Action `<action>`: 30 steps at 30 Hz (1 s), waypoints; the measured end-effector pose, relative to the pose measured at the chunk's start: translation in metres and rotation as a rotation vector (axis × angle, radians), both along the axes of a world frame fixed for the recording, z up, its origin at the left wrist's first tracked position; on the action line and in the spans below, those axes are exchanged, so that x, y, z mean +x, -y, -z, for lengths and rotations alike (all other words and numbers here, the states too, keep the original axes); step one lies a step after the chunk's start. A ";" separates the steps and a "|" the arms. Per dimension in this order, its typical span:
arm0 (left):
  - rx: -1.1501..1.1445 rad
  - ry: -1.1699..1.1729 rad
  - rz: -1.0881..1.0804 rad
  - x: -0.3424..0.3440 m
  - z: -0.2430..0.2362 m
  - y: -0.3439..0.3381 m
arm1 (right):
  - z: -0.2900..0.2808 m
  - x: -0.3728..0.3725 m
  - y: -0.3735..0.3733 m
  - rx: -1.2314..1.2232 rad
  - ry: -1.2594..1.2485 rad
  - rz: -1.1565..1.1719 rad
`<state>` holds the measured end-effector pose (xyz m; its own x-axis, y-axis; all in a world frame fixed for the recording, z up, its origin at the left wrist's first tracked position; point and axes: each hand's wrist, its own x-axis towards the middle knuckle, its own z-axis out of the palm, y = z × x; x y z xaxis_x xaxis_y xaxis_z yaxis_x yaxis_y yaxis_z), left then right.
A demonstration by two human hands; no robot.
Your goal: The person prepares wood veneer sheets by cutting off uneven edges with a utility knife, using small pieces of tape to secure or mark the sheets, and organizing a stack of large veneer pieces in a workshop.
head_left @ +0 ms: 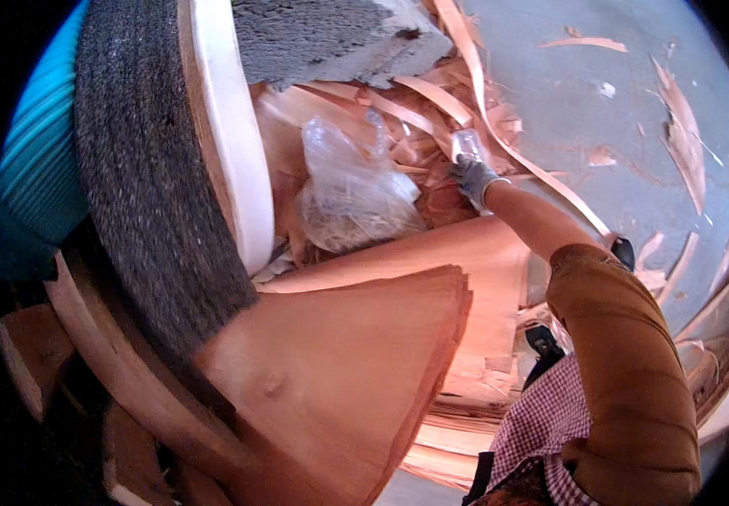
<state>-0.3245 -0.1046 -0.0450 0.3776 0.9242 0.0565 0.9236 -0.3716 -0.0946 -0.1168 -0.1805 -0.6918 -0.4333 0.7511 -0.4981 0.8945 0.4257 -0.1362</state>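
Observation:
My right hand, in a grey glove, reaches out low over a heap of wood veneer scraps. Its fingers are closed on a small clear plastic container, perhaps a bottle or a cup; its exact kind is too small to tell. Just left of that hand, a clear plastic bag with pale stringy stuff inside rests on the scraps. Closer to me lies a stack of reddish-brown veneer sheets, its edge reaching out over paler sheets. My left hand is outside the picture.
A dark, rough-textured belt or strip runs along the left beside a white curved edge. Teal ribbed material stands at the far left. Long veneer strips litter the grey floor on the right. A grey rough slab lies at the back.

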 end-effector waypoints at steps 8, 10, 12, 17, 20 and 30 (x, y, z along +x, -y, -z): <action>-0.001 0.011 -0.008 0.000 0.000 -0.004 | 0.032 0.040 0.009 -0.018 -0.097 0.443; -0.006 0.024 0.003 0.000 0.003 -0.004 | 0.005 0.071 0.025 -0.017 -0.072 0.687; 0.003 0.039 -0.014 -0.008 -0.003 0.004 | -0.044 0.098 0.036 -0.050 -0.263 0.759; -0.001 0.188 0.033 -0.006 -0.003 0.011 | -0.144 0.163 0.112 -0.073 -0.866 1.052; 0.029 0.279 0.016 -0.016 -0.013 0.023 | -0.265 0.171 0.177 -0.342 -1.430 0.943; 0.320 1.038 -0.128 0.044 -0.044 0.080 | -0.478 0.040 0.398 -1.611 -1.498 1.286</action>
